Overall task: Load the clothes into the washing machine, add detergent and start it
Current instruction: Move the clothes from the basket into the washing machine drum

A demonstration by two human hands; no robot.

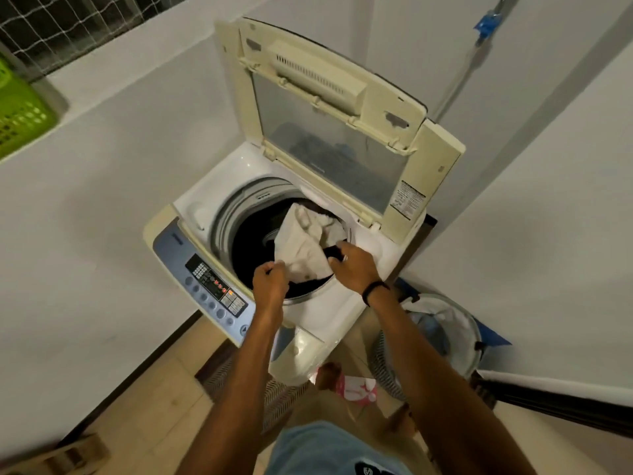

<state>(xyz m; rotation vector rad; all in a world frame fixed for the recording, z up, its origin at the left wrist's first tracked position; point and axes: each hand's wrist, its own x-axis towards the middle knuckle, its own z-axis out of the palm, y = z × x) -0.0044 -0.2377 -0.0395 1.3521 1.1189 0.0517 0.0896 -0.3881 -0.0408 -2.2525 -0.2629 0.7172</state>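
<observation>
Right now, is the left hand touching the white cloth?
Touching. The head view shows the left hand pinching the lower corner of the white cloth over the open drum.

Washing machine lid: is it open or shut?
Open. The lid stands tilted up at the back, leaving the drum uncovered, with a pale cloth hanging into it.
</observation>
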